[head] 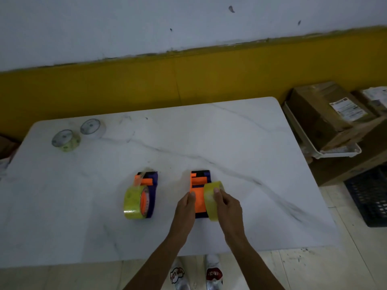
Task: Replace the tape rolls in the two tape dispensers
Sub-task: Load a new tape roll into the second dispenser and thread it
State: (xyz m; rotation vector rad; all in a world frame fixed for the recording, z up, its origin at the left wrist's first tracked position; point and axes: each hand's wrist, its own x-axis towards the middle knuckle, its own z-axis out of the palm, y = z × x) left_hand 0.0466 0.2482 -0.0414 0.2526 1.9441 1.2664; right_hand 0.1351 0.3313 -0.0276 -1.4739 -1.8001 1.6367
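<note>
Two tape dispensers lie on the white marble table point(230, 126) in the head view. On the left dispenser point(149, 193) a yellow tape roll point(134, 203) sits on the orange hub. At the right dispenser point(200, 192) the left hand point(186, 208) presses on the orange side, fingers closed against it. The right hand point(227, 206) grasps a second yellow roll point(212, 200) touching the dispenser's right side. Two nearly used-up rolls point(78, 135) stand near the far left corner.
</note>
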